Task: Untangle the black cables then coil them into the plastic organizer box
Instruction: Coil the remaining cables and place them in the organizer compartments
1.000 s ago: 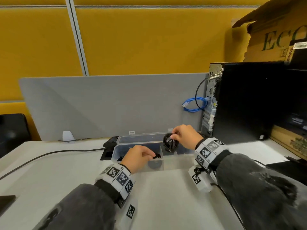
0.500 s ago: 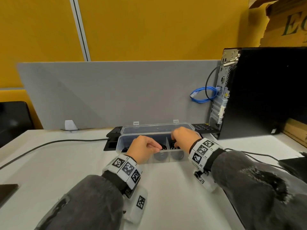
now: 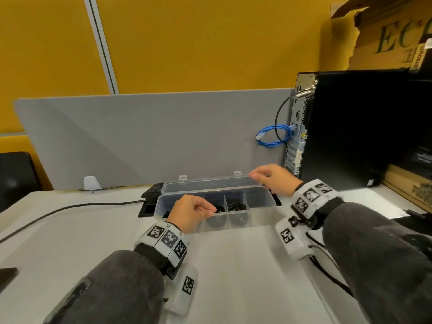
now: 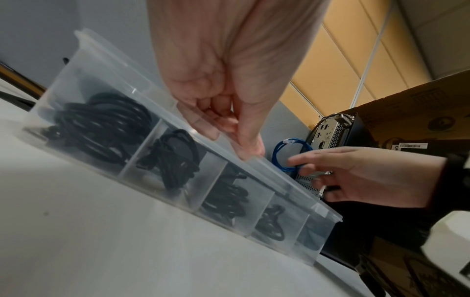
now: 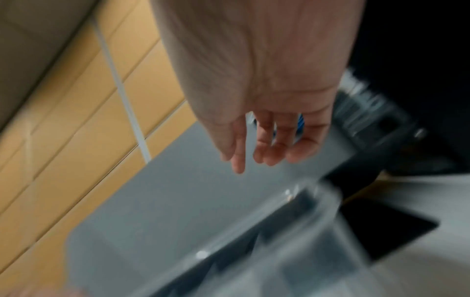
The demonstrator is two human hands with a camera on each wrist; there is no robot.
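Observation:
The clear plastic organizer box (image 3: 259,203) stands open on the white table, its lid (image 3: 210,184) tilted up at the back. Several coiled black cables (image 3: 237,208) lie in its compartments, plain in the left wrist view (image 4: 101,124) (image 4: 175,158). My left hand (image 3: 210,209) pinches the box's front rim, thumb (image 4: 248,148) outside and curled fingers inside. My right hand (image 3: 257,176) hovers by the lid's right end with fingers loosely stretched and nothing in it (image 4: 305,166) (image 5: 251,158). The right wrist view is blurred.
A black computer tower (image 3: 350,127) stands right of the box with a blue network cable (image 3: 273,136) hanging at its back. A grey divider panel (image 3: 140,136) runs behind. A black cord (image 3: 58,210) crosses the table to a black socket plate (image 3: 149,202). Cardboard boxes (image 3: 385,31) sit at right.
My right hand lowered a coiled black cable into a compartment, let it go and rose toward the lid's right end. My left hand stayed on the box's front rim.

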